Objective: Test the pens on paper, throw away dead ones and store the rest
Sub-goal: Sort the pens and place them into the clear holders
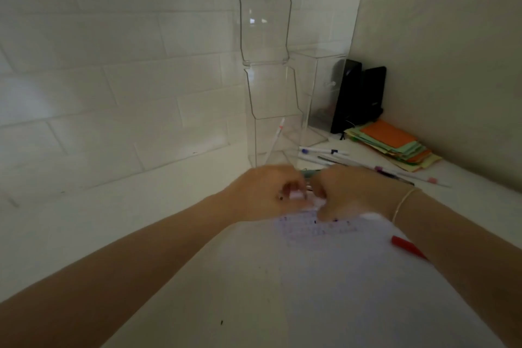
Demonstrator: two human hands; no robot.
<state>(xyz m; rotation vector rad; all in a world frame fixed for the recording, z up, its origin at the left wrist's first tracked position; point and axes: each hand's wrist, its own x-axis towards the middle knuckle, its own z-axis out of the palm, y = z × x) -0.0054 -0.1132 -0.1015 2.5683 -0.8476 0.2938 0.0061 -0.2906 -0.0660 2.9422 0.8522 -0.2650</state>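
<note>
both hands (265, 186) (353, 192) mid-frame, clenched on a pen (309, 174), blurred, probably tugging its cap. light, stiff, slick; best gripped by the barrel. paper (339, 263) below, already scribbled. loose pens (324, 151) right of centre, red pen (406, 246) at right, clear holder (271, 110) behind, crowding the reach.

Obstacles and free room. At 12 o'clock from the hands (310, 192), a tall clear holder (271, 110) stood on the counter (84, 234), blocking passage. From 1 to 3 o'clock lay loose pens (324, 151) and stacked coloured paper (395, 144). A red pen (406, 247) lay at 4 o'clock. Bare counter extended toward 9 o'clock.
</note>
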